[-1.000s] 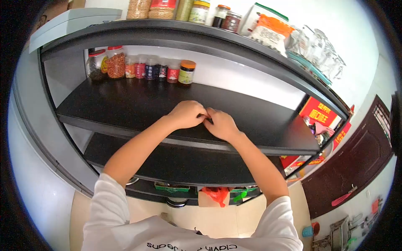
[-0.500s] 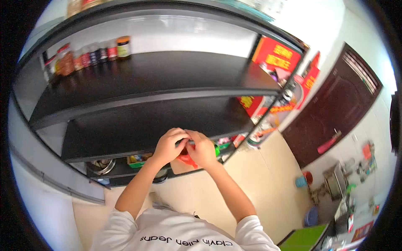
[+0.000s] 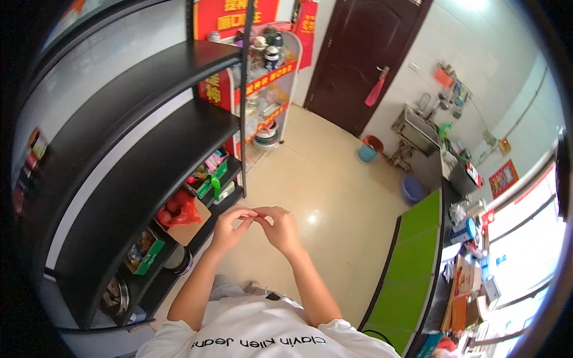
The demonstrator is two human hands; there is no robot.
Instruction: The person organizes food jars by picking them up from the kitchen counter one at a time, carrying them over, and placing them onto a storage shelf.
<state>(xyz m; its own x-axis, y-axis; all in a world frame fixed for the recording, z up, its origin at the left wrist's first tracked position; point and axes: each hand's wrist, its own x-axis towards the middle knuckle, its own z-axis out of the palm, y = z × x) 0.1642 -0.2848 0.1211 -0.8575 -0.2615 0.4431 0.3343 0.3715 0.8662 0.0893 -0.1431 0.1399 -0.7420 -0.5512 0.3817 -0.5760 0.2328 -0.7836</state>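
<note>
My left hand and my right hand meet in front of my chest, fingertips touching. Both have thumb and fingers pinched together. Whatever lies between the fingertips, if anything, is too small to make out. Just left of my left hand, a red plastic bag sits in an open cardboard box on the lowest level of the black shelf unit. A green-edged box stands beside it.
Jars line the upper shelf at far left. A red display rack adjoins the shelves. Further off are a dark door, a sink, a bucket and a purple basin. Green cabinets run along the right.
My view has swung right, from facing the shelves to the floor, door and counter. My joined hands have come away from in front of the shelf and now show over the floor.
</note>
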